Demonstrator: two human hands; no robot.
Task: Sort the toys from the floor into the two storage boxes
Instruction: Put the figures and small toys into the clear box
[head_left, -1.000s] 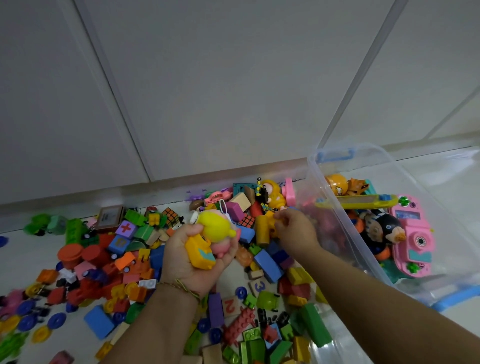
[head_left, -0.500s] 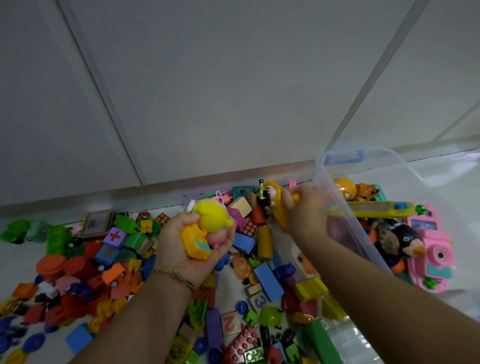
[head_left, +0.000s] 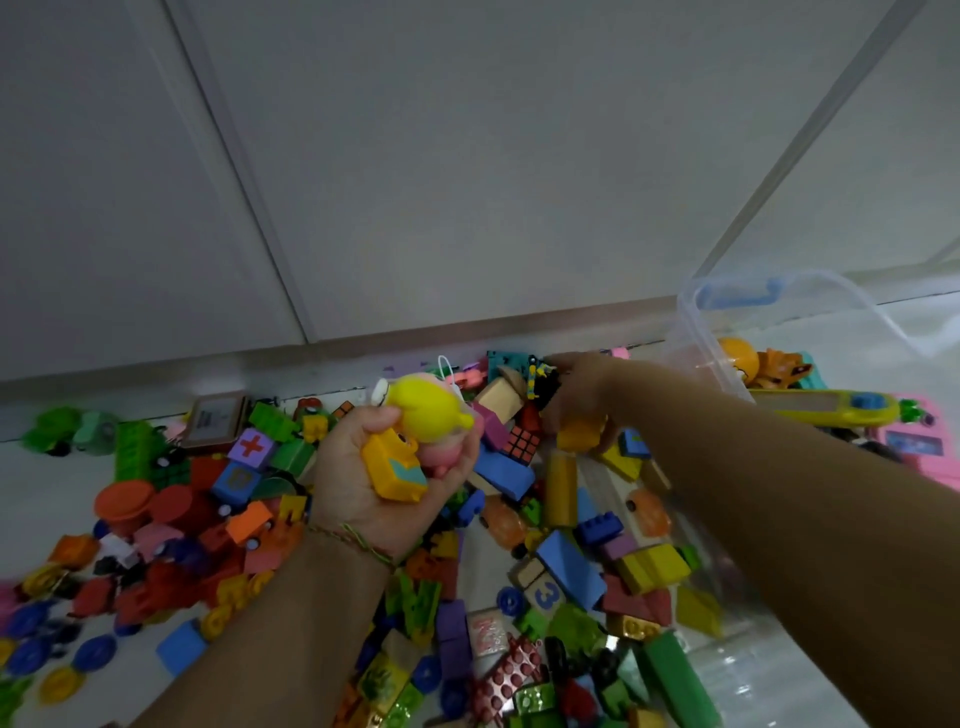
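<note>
A heap of coloured blocks and small toys (head_left: 566, 566) covers the floor along the wall. My left hand (head_left: 358, 493) is raised over the heap and grips a yellow-haired pink doll (head_left: 426, 415) together with an orange block (head_left: 393, 467). My right hand (head_left: 582, 389) reaches to the back of the heap near the wall, fingers curled round an orange-yellow toy figure (head_left: 579, 435) that is mostly hidden under the hand. A clear storage box (head_left: 688, 338) with a blue handle stands at the right and holds several toys.
Inside the box lie a long yellow toy (head_left: 826, 408), an orange figure (head_left: 737, 356) and a pink toy (head_left: 914, 441). A white wall and skirting close off the back. Green toys (head_left: 67, 431) lie at the far left. Only one box is in view.
My right hand has moved from the middle of the heap back toward the wall and closed round the orange-yellow figure. My left hand keeps its hold on the doll and block.
</note>
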